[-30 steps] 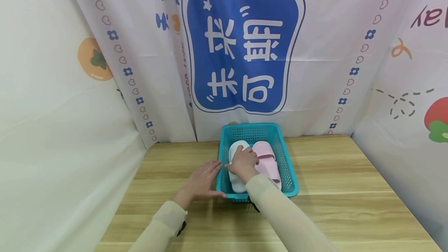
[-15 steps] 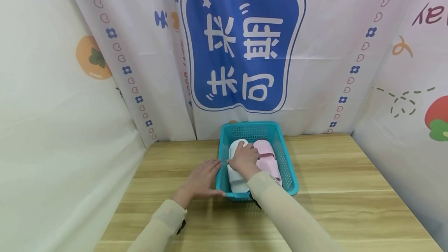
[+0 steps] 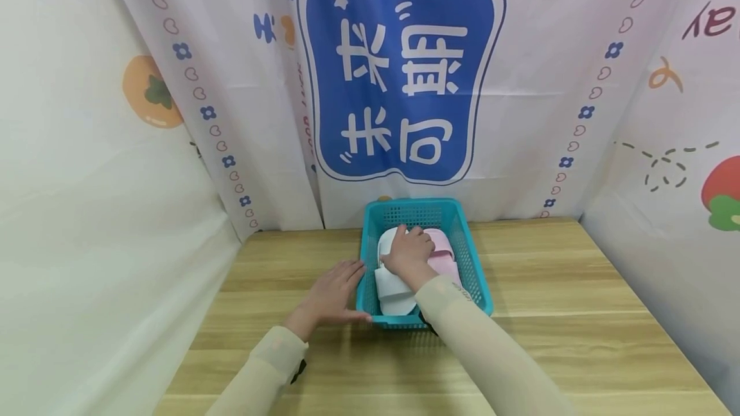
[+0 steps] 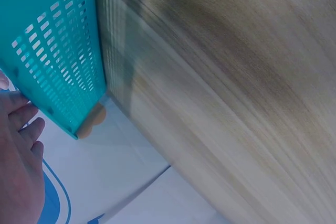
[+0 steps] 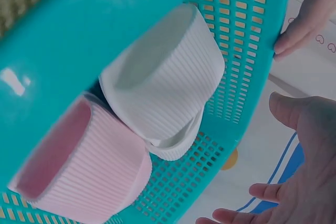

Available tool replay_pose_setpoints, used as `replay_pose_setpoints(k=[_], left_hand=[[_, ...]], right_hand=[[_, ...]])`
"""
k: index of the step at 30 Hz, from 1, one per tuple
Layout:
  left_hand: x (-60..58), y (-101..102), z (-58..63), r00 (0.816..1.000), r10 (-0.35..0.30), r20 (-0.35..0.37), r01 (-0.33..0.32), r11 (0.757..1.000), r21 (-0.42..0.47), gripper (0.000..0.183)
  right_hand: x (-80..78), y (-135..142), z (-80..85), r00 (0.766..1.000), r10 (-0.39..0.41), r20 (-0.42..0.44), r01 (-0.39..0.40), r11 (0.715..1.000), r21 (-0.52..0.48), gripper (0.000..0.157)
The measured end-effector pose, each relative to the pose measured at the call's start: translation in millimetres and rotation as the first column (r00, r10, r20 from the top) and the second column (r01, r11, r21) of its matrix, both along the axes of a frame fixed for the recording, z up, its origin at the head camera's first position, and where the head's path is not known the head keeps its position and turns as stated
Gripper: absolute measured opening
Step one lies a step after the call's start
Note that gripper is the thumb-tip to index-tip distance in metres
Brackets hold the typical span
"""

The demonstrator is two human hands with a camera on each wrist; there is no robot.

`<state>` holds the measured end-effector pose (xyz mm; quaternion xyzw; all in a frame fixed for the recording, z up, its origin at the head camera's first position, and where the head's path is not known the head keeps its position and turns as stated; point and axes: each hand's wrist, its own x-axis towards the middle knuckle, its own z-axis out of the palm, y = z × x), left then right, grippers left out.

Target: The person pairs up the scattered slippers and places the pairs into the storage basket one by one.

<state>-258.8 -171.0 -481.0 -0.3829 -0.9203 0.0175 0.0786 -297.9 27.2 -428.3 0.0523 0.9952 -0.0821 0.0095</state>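
A turquoise basket [image 3: 483, 305] holds a white ribbed slipper [image 3: 394, 282] on its left and a pink one [image 3: 445, 268] on its right. My left hand [image 3: 334, 293] lies at the basket's left rim, fingers fairly straight and thumb stretched toward the near corner. In the left wrist view its fingers [image 4: 26, 121] touch the upper edge of the wall. Over the slippers hovers my right hand [image 3: 409, 254], partly covering both in the head view. The right wrist view shows that hand's fingers [image 5: 268, 191] spread, holding nothing, with both slippers below.
The basket stands on a wood-grain table [image 3: 555, 300] near its far edge. A white curtain [image 3: 526, 146] with a blue printed panel [image 3: 399, 76] hangs right behind it. White fabric walls [image 3: 115, 223] close off both sides.
My right hand has shifted slightly right and away from me, exposing more of the white slipper's strap. The left hand keeps its place at the rim.
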Motion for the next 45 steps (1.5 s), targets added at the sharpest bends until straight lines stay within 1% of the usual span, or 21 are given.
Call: replay_pose_setpoints(k=[10,22,30,34,37,41,45], left_hand=[[0.0,0,0.8,1.0,0.004,-0.011,-0.004,0.999,-0.033,0.107],[2.3,-1,1.6,1.0,0.007,0.014,-0.007,1.0,-0.026,0.108],[3.0,-3,2.3,0.999,0.018,0.03,-0.018,1.0,-0.026,0.108],[3.4,-6,1.8,0.999,0.027,0.027,-0.026,0.999,-0.034,0.109],[3.4,-7,1.2,1.0,0.026,0.011,-0.025,0.999,-0.046,0.11],[2.2,-7,1.5,1.0,0.014,-0.014,-0.015,0.999,-0.045,0.11],[0.7,-7,5.2,0.999,-0.007,-0.038,0.006,1.0,-0.026,0.107]], right_hand=[[-0.7,10,7.2,1.0,0.019,-0.022,-0.019,0.999,0.028,0.095],[4.0,30,16.3,0.994,0.065,-0.083,-0.059,0.996,0.066,0.096],[8.4,47,22.8,0.989,0.101,-0.11,-0.095,0.994,0.057,0.093],[12.5,55,26.0,0.983,0.126,-0.131,-0.119,0.991,0.064,0.092],[16.2,62,28.2,0.976,0.154,-0.157,-0.145,0.987,0.067,0.092],[20.3,75,29.9,0.965,0.184,-0.187,-0.171,0.982,0.083,0.092],[24.2,90,31.0,0.954,0.21,-0.214,-0.191,0.976,0.104,0.091]])
